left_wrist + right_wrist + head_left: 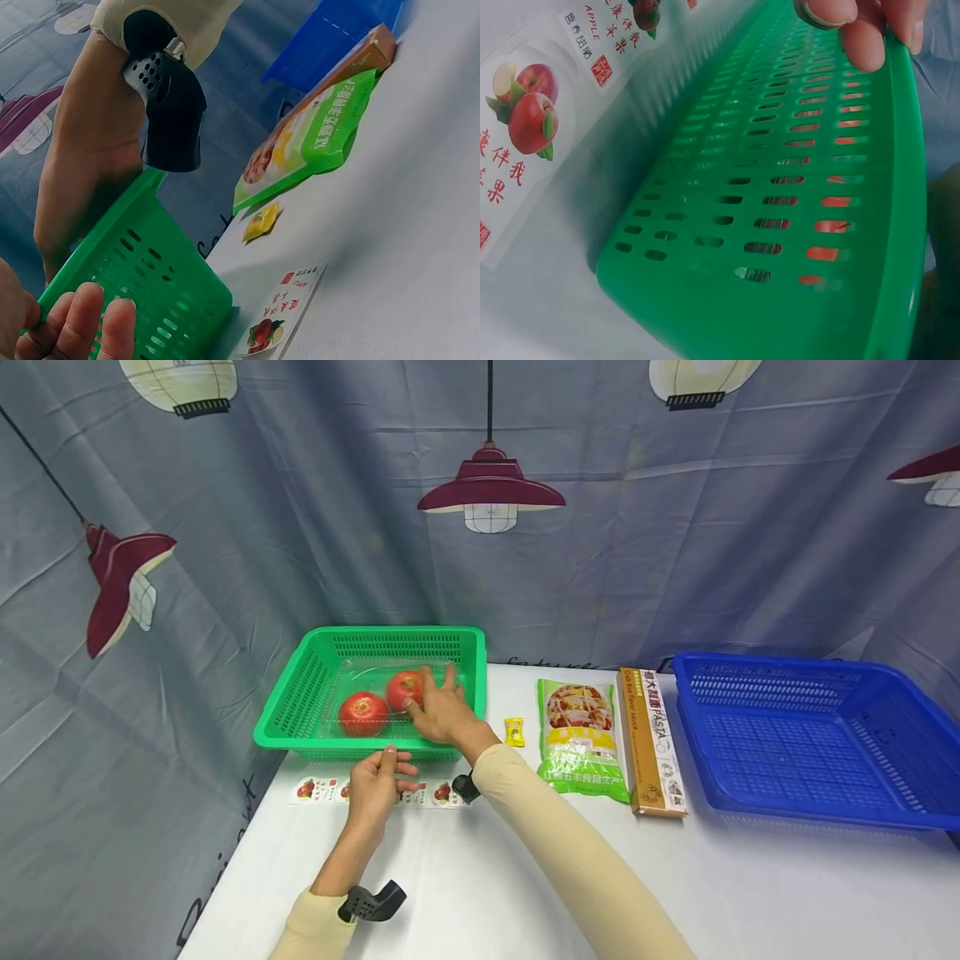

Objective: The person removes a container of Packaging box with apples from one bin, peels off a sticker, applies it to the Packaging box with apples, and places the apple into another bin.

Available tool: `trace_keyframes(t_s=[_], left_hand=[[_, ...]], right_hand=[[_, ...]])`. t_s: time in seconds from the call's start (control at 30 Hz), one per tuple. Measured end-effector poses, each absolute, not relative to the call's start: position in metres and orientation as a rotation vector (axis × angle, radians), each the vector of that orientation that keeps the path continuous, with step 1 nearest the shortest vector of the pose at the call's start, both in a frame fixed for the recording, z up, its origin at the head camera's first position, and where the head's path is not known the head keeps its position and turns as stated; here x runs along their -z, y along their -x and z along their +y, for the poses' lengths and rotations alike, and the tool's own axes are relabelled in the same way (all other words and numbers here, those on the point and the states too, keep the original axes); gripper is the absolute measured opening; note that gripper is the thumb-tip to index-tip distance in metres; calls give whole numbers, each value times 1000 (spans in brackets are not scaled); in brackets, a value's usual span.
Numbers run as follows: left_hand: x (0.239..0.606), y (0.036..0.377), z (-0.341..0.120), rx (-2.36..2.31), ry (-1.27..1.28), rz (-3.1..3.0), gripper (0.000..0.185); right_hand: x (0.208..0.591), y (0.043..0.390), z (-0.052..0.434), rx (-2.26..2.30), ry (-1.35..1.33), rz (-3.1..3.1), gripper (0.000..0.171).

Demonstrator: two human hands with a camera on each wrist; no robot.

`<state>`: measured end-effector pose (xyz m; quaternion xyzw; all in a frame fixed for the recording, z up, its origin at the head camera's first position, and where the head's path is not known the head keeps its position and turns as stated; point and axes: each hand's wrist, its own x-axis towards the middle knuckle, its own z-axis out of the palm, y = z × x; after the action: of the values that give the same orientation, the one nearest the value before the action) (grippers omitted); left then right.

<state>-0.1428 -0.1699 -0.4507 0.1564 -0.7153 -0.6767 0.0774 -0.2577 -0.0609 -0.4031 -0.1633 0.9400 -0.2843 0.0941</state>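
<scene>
1. Right hand (442, 710), the nearer grip, reaches over the green basket (300, 693) rim, fingers straight, touching the rear apple (403, 687).
2. Left hand (378, 785) pinches the near rim; front apple (363, 713) lies left.

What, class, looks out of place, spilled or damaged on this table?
Nothing stands out. Two red apples sit in the green basket, the right hand touches one, the left hand grips the rim, and the packets lie flat.
</scene>
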Motion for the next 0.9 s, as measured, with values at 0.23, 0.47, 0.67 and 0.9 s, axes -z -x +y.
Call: trace_keyframes(t_s=[0.23, 0.47, 0.67, 0.9], left_hand=[[452, 144, -169, 2039, -448, -2132, 41], [451, 143, -170, 2055, -447, -2146, 42], [453, 143, -169, 2033, -446, -2165, 44], [452, 142, -168, 2008, -451, -2166, 44]], right_hand=[[402, 258, -64, 797, 373, 2783, 76], [401, 259, -65, 741, 350, 2739, 79], [398, 257, -63, 816, 308, 2701, 80], [396, 258, -61, 891, 293, 2706, 76]])
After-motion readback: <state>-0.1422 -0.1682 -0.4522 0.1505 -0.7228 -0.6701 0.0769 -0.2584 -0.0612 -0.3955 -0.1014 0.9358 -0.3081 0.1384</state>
